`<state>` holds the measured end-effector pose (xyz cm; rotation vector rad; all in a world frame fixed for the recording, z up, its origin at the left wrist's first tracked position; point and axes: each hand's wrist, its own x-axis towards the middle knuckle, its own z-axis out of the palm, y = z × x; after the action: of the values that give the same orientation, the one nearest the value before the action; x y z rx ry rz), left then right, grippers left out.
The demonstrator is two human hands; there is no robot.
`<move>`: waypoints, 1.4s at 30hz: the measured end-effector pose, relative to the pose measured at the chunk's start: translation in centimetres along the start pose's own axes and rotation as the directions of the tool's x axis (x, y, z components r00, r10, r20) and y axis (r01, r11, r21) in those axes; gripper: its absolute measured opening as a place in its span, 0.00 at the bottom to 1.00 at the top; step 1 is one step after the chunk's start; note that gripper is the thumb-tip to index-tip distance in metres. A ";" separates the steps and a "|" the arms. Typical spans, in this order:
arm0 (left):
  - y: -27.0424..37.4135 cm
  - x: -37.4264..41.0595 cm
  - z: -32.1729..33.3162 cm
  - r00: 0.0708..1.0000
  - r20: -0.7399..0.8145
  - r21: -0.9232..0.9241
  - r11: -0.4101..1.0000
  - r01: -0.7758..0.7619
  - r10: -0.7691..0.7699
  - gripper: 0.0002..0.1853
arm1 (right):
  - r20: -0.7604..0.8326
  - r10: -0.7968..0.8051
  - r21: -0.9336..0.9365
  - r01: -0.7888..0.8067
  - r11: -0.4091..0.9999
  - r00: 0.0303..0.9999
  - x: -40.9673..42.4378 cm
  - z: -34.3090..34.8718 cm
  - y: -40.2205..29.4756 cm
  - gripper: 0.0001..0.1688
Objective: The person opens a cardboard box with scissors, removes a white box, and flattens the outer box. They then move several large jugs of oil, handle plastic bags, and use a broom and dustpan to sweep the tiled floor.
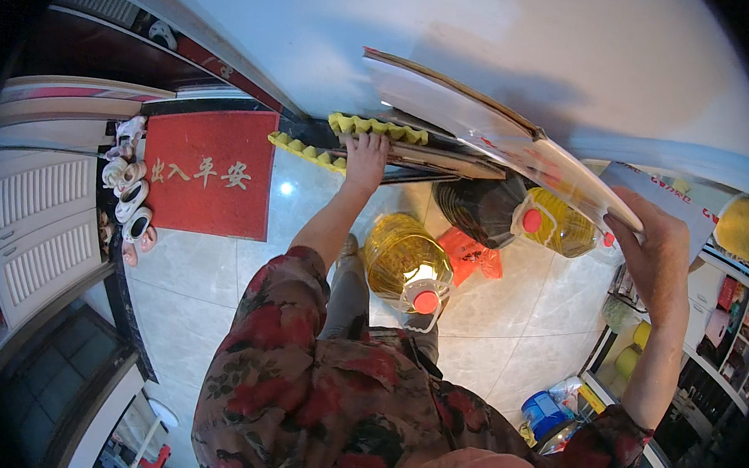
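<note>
My left hand (366,159) reaches into a stack leaning by the wall, its fingers bent over the edges there. A yellow moulded egg tray (305,152) runs under this hand, and a second egg tray (381,129) lies just beyond the fingertips. Flattened cardboard (450,160) extends to the right of them. My right hand (654,232) grips the near end of a large white folded cardboard sheet (515,146), thumb on one face and fingers on the other. The sheet stands tilted along the wall, hiding part of what is behind it.
A red-capped jug of yellow oil (405,258) stands close before my legs. Behind it are a dark jug (479,208), another yellow jug (562,223) and a red plastic bag (473,256). Shoes (133,200) line the red doormat (209,208). A blue container (544,411) sits lower right.
</note>
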<state>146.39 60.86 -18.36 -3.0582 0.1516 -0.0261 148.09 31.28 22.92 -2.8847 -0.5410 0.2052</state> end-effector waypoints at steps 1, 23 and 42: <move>-0.3 -0.8 0.2 1.000 -0.005 -0.032 0.999 -0.020 0.019 0.19 | -0.002 -0.013 -0.009 0.012 1.000 1.000 0.3 0.3 0.0 0.15; 0.1 -7.4 -0.3 0.990 0.128 -0.253 0.963 0.095 -0.064 0.25 | 0.325 -0.311 -0.107 0.362 0.926 0.893 14.6 33.0 -0.8 0.16; -7.4 -11.6 1.7 0.955 -0.165 -0.530 0.839 0.124 -0.245 0.23 | 0.179 -0.128 -0.224 0.167 0.960 0.975 5.8 41.1 -2.0 0.39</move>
<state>135.61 69.45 -19.62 -3.5875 -0.1594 -0.4187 145.66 42.18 -17.10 -3.0555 -0.8634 0.3805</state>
